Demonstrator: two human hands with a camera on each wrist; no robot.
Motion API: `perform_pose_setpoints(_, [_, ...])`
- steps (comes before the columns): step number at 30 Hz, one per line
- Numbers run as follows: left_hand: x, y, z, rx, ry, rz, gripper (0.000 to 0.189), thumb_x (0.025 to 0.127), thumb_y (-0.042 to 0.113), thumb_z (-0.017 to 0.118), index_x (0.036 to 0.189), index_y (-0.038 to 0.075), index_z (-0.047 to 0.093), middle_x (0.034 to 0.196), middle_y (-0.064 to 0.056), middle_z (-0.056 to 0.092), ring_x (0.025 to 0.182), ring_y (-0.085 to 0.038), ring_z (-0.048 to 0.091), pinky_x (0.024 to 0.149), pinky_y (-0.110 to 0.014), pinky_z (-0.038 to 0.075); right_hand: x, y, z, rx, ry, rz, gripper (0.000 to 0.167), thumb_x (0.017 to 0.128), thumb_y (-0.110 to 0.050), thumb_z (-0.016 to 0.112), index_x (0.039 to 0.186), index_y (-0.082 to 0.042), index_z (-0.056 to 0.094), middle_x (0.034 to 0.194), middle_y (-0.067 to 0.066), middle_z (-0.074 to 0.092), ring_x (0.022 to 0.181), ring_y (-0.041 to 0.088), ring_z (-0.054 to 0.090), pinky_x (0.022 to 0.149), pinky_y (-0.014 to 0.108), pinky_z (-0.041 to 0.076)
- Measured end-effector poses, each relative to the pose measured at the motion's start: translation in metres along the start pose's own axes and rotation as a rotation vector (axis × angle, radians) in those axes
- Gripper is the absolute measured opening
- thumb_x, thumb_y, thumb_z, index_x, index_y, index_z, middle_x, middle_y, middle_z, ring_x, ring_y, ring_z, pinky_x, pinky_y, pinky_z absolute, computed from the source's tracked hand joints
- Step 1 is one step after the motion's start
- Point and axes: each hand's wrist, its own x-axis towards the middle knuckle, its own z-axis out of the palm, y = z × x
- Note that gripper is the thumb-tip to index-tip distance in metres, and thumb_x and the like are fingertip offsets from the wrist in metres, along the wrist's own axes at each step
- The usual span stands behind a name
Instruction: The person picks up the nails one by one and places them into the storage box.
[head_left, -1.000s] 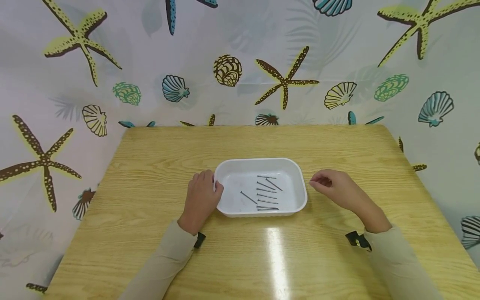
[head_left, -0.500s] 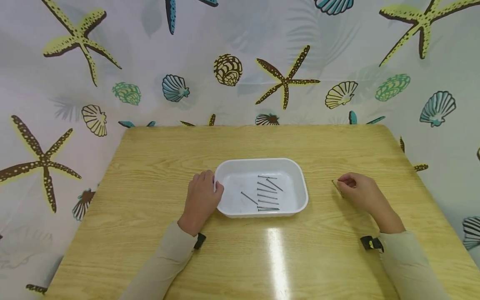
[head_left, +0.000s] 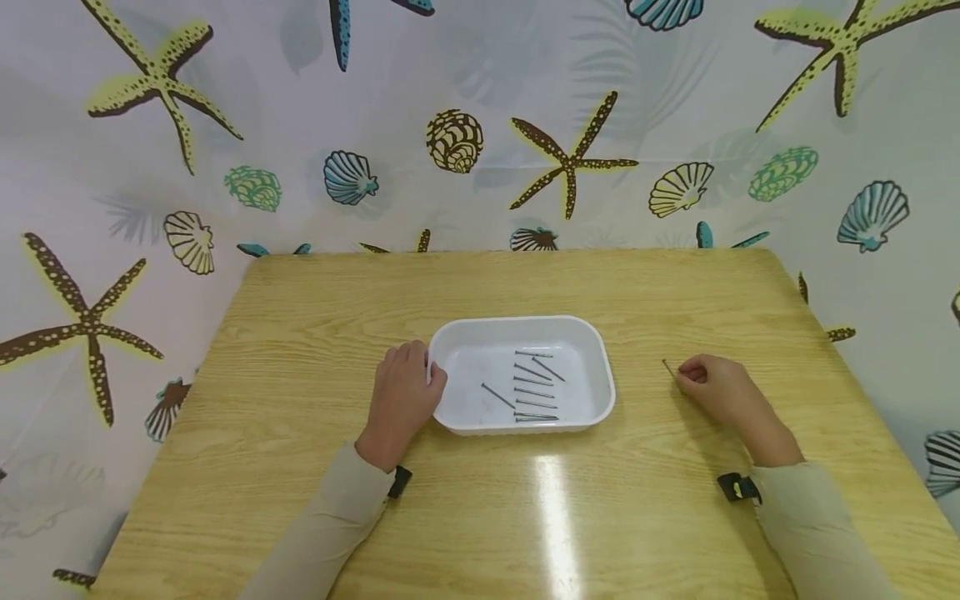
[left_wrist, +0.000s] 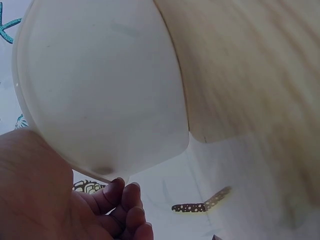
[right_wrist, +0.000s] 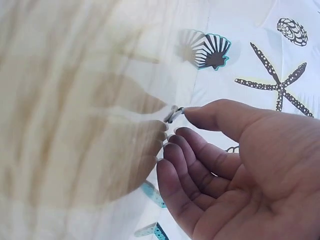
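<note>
My left hand [head_left: 405,396] grips the left end of a white plastic tray [head_left: 450,422], with the thumb by the rim and the fingers outside. In the left wrist view the tray's wall [left_wrist: 110,90] fills much of the picture above the curled fingers of the left hand [left_wrist: 105,210]. Several nails [head_left: 535,392] lie inside the tray, mostly in a row on its right side. To the right of the tray, my right hand [head_left: 716,387] pinches one nail [head_left: 670,369] low over the table. In the right wrist view that nail [right_wrist: 174,114] shows end-on by the thumb tip.
The tray stands on a wood-grain table [head_left: 337,292]. A cloth [head_left: 465,67] printed with starfish and shells hangs behind and at both sides. Light reflects in a bright streak on the tabletop in front of the tray.
My right hand has moved right, away from the tray's right end, and the nail at its fingertips has come into sight. The left hand and the tray have stayed put.
</note>
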Motion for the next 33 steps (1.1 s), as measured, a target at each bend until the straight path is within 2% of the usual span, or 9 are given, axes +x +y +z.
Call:
perform_pose_setpoints(21, [0.0, 0.0, 0.001, 0.003, -0.008, -0.004, 0.017, 0.087, 0.018, 0.05, 0.075, 0.01, 0.041, 0.066, -0.002, 0.037, 0.062, -0.021, 0.034, 0.056, -0.032, 0.028, 0.009, -0.012, 0.005, -0.039, -0.051, 0.086, 0.024, 0.09, -0.016, 0.053, 0.1, 0.005, 0.06, 0.093, 0.019, 0.061, 0.082, 0.03, 0.057, 0.071, 0.044, 0.044])
perform_pose_setpoints(33, [-0.001, 0.002, -0.001, 0.003, -0.004, -0.011, 0.017, 0.086, 0.018, 0.051, 0.075, 0.009, 0.042, 0.065, -0.002, 0.038, 0.062, -0.021, 0.035, 0.056, -0.032, 0.028, 0.012, -0.016, 0.005, -0.094, -0.099, 0.108, 0.031, 0.086, -0.019, 0.054, 0.1, 0.008, 0.057, 0.099, 0.025, 0.06, 0.084, 0.032, 0.057, 0.074, 0.047, 0.044])
